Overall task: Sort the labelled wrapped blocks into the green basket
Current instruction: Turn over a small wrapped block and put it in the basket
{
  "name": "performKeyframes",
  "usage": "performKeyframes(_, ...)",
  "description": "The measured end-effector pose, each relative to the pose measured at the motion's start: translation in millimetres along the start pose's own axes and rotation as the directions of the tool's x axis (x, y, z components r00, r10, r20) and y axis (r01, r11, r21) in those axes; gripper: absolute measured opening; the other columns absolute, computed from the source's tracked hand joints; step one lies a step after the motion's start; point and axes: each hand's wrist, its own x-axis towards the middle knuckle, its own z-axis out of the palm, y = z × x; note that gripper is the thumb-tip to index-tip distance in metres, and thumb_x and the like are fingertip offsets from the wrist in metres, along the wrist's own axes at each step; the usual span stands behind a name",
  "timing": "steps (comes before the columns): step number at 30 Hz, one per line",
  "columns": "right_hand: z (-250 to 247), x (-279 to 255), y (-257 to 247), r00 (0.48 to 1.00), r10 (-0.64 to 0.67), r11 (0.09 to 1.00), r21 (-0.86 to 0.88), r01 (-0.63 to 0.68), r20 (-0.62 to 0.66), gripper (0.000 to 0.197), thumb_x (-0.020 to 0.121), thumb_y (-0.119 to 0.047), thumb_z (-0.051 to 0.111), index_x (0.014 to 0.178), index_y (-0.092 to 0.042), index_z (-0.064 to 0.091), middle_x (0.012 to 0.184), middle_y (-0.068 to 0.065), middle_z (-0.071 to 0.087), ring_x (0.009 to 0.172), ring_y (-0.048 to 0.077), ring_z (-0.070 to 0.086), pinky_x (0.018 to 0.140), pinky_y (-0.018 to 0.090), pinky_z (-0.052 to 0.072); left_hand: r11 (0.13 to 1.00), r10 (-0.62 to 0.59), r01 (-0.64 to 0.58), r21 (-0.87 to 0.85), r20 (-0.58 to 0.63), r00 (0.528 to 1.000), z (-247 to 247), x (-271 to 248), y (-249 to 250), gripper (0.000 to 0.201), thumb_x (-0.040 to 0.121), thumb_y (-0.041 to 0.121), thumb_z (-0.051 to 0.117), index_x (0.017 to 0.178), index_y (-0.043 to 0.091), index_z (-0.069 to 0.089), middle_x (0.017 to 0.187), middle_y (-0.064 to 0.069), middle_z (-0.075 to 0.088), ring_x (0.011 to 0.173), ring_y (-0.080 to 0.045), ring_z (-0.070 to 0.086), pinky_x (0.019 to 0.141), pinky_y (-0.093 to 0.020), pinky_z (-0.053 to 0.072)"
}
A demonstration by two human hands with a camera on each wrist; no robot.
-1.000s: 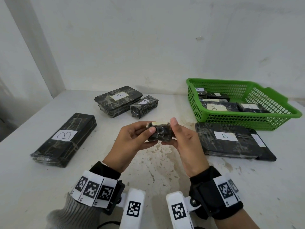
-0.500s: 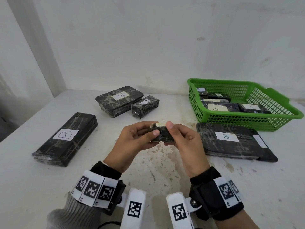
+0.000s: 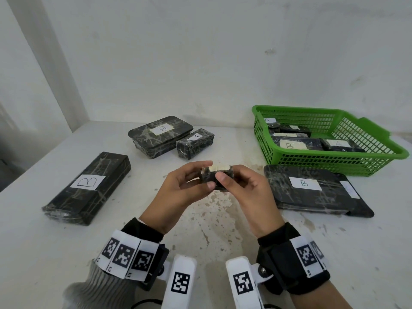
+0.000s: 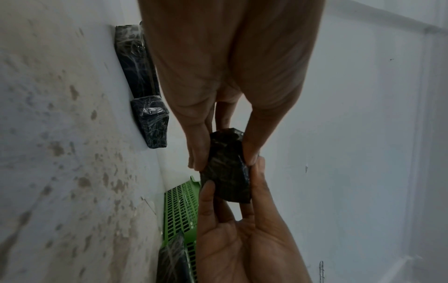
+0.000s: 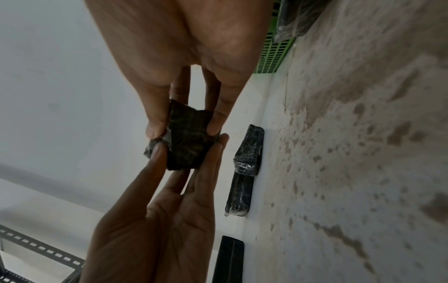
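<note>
From the head view, the left hand (image 3: 178, 192) and the right hand (image 3: 247, 192) hold one small wrapped block (image 3: 217, 177) together above the middle of the worktop (image 3: 33, 241). The fingers of both hands are clamped on it, thumbs in front. A pale label strip runs along its top edge, but the letter cannot be read. The green basket (image 3: 334, 162) stands at the far right, well apart from the hands, with several labelled blocks already inside. A flat block marked B (image 3: 312, 190) lies just in front of the basket. The long block marked B (image 3: 89, 186) lies at the left.

In the left wrist view, the small wrapped block (image 4: 227, 166) is pinched at its two ends, and the wrap looks loose and wrinkled. In my judgement the film is slippery, so the block could slide out when one hand lets go for the transfer.

In the right wrist view, the small wrapped block (image 5: 186, 141) shows only its dark underside; the label is hidden. If the letter is read wrongly, the block may be sorted wrongly. The far side of the green basket (image 5: 274, 55) is cut off.
</note>
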Motion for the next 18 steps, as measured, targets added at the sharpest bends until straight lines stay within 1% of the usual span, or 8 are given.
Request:
performKeyframes(2, -1.2, 0.3, -2.1, 1.0, -0.006, 1.0, 0.01, 0.006, 0.004, 0.033, 0.077, -0.026, 0.073, 0.095, 0.001, 0.07, 0.089, 0.01, 0.073, 0.087, 0.014, 0.069, 0.079, 0.025, 0.054, 0.999, -0.026, 0.027, -0.022, 0.016, 1.0, 0.2, -0.1, 0.5, 0.064, 0.071, 0.009, 0.073, 0.133, 0.014, 0.054, 0.124, -0.016, 0.065, 0.114, -0.031, 0.065, 0.098, -0.035, 0.053)
performKeyframes(4, -3.5, 1.0, -4.2, 1.0, -0.007, 0.999, 0.046, 0.007, -0.001, 0.034, 0.074, -0.021, 0.075, 0.1, 0.0, 0.07, 0.1, 0.012, 0.072, 0.094, 0.015, 0.069, 0.082, 0.025, 0.054, 0.995, -0.072, 0.075, -0.072, 0.043, 0.997, 0.5, 0.4, 3.0, 0.07, 0.071, 0.021, 0.077, 0.136, 0.018, 0.05, 0.126, -0.012, 0.065, 0.115, -0.026, 0.065, 0.095, -0.033, 0.054)
performKeyframes(7, -7.2, 1.7, -5.3, 1.0, -0.006, 0.999, 0.046, 0.005, 0.014, 0.038, 0.068, -0.017, 0.078, 0.103, -0.008, 0.07, 0.112, 0.008, 0.069, 0.106, 0.014, 0.067, 0.087, 0.029, 0.054, 0.99, -0.111, 0.115, -0.083, 0.051, 0.993, 3.2, -0.3, 7.7, 0.053, 0.086, 0.036, 0.066, 0.133, 0.016, 0.053, 0.12, -0.012, 0.068, 0.109, -0.03, 0.068, 0.086, -0.036, 0.058)
performKeyframes(11, -6.7, 0.7, -6.5, 0.994, 0.021, 0.999, 0.022, -0.023, 0.104, 0.049, 0.072, -0.003, 0.082, 0.117, -0.017, 0.067, 0.123, 0.002, 0.064, 0.117, 0.014, 0.061, 0.098, 0.038, 0.052, 0.997, -0.05, 0.049, -0.051, -0.008, 0.999, 4.4, -1.0, 6.6, 0.042, 0.088, 0.024, 0.067, 0.126, 0.009, 0.056, 0.108, -0.017, 0.071, 0.088, -0.029, 0.072, 0.074, -0.033, 0.059)
performKeyframes(12, -6.1, 0.7, -6.1, 0.993, 0.026, 0.999, 0.018, -0.029, 0.114, 0.053, 0.073, -0.007, 0.083, 0.121, -0.021, 0.065, 0.124, 0.001, 0.064, 0.12, 0.013, 0.058, 0.1, 0.039, 0.051, 0.998, -0.032, 0.031, -0.05, -0.013, 0.999, 3.4, -0.6, 5.7, 0.043, 0.087, 0.019, 0.07, 0.126, 0.008, 0.056, 0.11, -0.02, 0.07, 0.088, -0.03, 0.072, 0.075, -0.034, 0.059)
performKeyframes(15, -5.1, 1.7, -4.2, 0.996, 0.06, 0.997, 0.035, -0.063, 0.063, 0.058, 0.073, -0.042, 0.078, 0.127, -0.036, 0.059, 0.132, -0.005, 0.06, 0.13, 0.011, 0.05, 0.106, 0.041, 0.045, 0.998, 0.001, -0.003, -0.067, -0.027, 1.0, 0.3, 0.3, 4.3, 0.051, 0.081, 0.007, 0.072, 0.129, 0.007, 0.054, 0.117, -0.02, 0.067, 0.095, -0.037, 0.071, 0.078, -0.037, 0.059)
performKeyframes(17, -6.4, 3.2, -3.7, 0.993, 0.114, 0.993, 0.019, -0.114, 0.025, 0.057, 0.074, -0.056, 0.074, 0.126, -0.042, 0.058, 0.132, -0.002, 0.06, 0.126, 0.016, 0.055, 0.104, 0.045, 0.048, 0.999, 0.016, -0.017, -0.047, -0.015, 1.0, 0.4, 0.3, 4.2, 0.054, 0.078, -0.001, 0.071, 0.129, 0.008, 0.054, 0.119, -0.016, 0.067, 0.096, -0.04, 0.07, 0.079, -0.038, 0.059)
performKeyframes(18, -7.2, 3.5, -3.8, 0.991, 0.129, 0.992, 0.006, -0.129, 0.023, 0.054, 0.076, -0.055, 0.074, 0.126, -0.04, 0.058, 0.128, 0.002, 0.062, 0.121, 0.019, 0.06, 0.1, 0.045, 0.051, 0.999, 0.023, -0.024, -0.023, -0.012, 1.0, 0.4, 0.2, 4.0, 0.055, 0.079, -0.006, 0.071, 0.129, 0.01, 0.053, 0.12, -0.014, 0.066, 0.096, -0.04, 0.07, 0.078, -0.037, 0.059)
